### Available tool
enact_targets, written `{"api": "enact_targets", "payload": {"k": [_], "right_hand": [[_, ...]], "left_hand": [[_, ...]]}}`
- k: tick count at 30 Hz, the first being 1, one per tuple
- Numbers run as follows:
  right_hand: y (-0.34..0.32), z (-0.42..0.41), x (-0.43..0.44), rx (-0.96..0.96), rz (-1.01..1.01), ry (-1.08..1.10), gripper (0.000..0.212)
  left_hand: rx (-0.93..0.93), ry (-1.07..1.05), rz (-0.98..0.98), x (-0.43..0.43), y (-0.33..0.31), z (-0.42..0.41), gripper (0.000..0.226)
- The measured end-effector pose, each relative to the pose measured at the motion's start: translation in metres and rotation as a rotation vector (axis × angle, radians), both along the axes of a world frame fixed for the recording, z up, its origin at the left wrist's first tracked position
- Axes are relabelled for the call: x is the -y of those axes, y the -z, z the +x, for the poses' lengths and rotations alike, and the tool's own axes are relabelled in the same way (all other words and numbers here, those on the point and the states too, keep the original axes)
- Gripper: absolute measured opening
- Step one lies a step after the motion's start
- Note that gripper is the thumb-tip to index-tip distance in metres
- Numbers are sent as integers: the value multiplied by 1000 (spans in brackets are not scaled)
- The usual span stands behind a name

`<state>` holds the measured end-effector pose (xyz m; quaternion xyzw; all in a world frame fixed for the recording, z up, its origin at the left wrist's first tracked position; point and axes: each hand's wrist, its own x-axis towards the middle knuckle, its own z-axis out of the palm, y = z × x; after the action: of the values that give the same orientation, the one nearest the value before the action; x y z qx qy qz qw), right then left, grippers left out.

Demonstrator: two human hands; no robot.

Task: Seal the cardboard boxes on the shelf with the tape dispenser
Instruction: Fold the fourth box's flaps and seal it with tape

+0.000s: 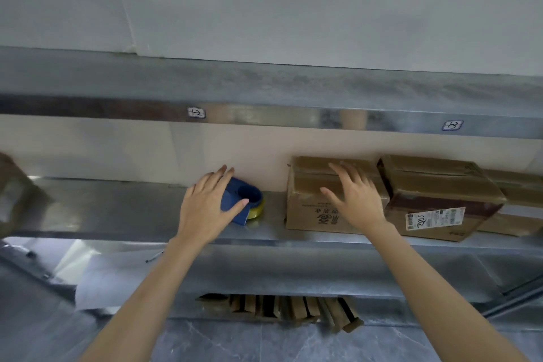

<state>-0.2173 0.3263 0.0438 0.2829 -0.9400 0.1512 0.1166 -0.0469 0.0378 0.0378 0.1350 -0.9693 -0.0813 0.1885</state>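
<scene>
left hand (205, 203) lies spread over the blue tape dispenser (245, 195) on the metal shelf (117, 209), not yet gripping it, right hand (357, 198) rests open-fingered on the nearest cardboard box (305, 211), so sealing looks not yet begun.

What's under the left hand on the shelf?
A blue tape dispenser with a yellowish tape roll, on the metal shelf. The left hand covers its left side, so that part is hidden.

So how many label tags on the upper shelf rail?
2: left tag above the left hand; right tag above the labelled box. Others may be off-frame.
</scene>
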Motion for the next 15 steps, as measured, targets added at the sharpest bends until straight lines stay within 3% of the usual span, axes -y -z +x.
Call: {"api": "enact_targets", "payload": {"k": [15], "right_hand": [[-18,126,252,53,57,-160,75]], "left_hand": [[-21,-219,-114,181,-21,155,83]]}}
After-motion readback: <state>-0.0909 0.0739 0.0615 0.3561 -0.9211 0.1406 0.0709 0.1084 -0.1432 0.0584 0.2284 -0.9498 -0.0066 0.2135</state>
